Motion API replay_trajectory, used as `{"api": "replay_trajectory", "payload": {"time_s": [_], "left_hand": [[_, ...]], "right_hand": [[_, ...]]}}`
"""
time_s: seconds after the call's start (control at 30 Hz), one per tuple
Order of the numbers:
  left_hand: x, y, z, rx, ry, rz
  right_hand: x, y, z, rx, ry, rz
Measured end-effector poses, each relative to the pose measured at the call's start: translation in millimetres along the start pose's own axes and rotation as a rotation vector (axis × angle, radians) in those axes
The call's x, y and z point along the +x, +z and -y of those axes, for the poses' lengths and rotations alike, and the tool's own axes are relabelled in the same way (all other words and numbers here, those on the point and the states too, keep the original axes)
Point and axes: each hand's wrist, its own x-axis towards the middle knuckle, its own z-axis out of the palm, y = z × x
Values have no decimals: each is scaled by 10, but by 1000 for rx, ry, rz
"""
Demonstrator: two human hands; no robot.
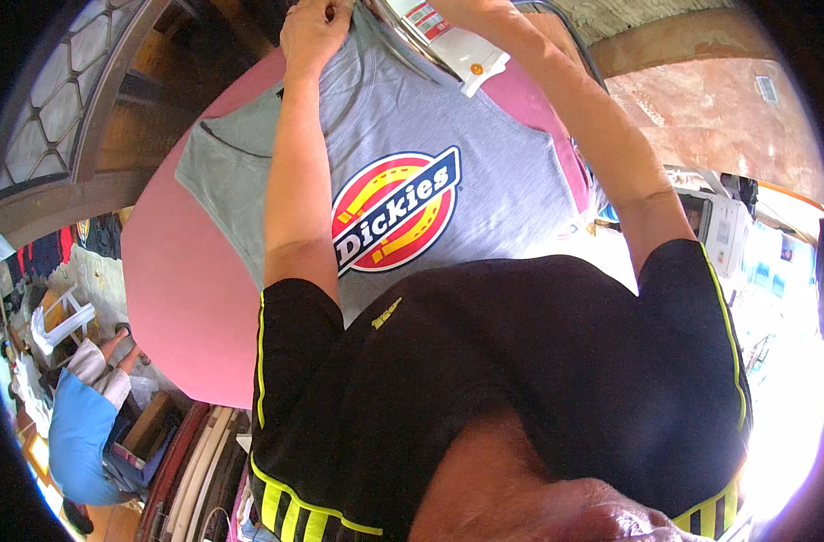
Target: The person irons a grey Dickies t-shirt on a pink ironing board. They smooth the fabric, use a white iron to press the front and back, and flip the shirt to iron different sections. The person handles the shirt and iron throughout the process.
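A grey shirt [493, 172] with a round red, yellow and blue printed emblem lies spread over a pink padded surface [181, 298]. My left hand [314, 34] is at the top edge of the view, its fingers curled in at the shirt's upper part; the fingertips are partly cut off. A white clothes iron [461, 54] with a red-printed label and an orange light rests on the upper part of the shirt. My right hand [473, 9] is closed at the iron's top, with most of its fingers beyond the frame.
Dark wooden framing with a patterned window [55, 108] stands at the upper left. Another person in a blue top [82, 434] is at the lower left, near a white stool [61, 321] and a box [150, 429]. A white appliance [726, 230] stands at the right.
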Motion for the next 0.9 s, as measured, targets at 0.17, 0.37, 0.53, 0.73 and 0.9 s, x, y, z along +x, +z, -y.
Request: {"api": "replay_trajectory", "payload": {"time_s": [0.17, 0.37, 0.53, 0.73, 0.9], "left_hand": [[-66, -18, 180, 3, -22, -18], [-25, 114, 123, -48, -62, -21], [1, 155, 95, -39, -86, 2], [-77, 26, 197, 9, -115, -33], [-16, 99, 127, 14, -119, 1]], "right_hand": [[-334, -79, 264, 205, -16, -199], [-27, -380, 214, 447, 383, -49], [187, -115, 27, 96, 182, 82], [-431, -415, 309, 398, 371, -62], [-161, -51, -192, -211, -123, 11]]}}
